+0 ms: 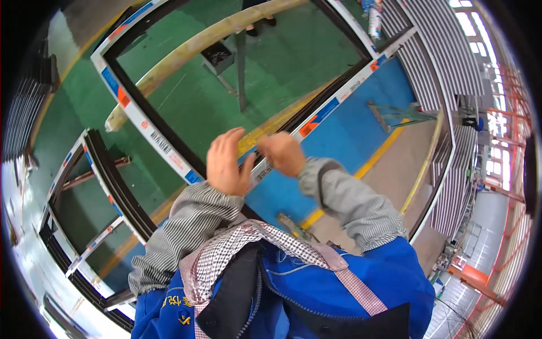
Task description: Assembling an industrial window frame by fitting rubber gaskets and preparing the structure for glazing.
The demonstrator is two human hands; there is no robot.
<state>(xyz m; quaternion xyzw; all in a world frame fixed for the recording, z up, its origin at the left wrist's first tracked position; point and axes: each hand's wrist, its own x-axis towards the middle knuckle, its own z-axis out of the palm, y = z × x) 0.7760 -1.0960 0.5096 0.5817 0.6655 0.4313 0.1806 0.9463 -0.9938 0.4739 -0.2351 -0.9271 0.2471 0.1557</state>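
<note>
A large rectangular window frame lies in front of me. It has dark inner edges and white protective film with orange and blue patches. My left hand is held over its near corner, fingers stretched and thumb apart, with nothing visible in it. Just to the right, my right hand is closed at the frame's near right bar, fingers curled against the dark inner edge. Whatever those fingers pinch is too small and blurred to make out. Both forearms wear grey striped sleeve covers.
More frames stand at the left. A long padded yellowish bar runs beneath the frame, near a stand with a black box. A can-like container sits at the far right corner. Stacked long profiles fill the right.
</note>
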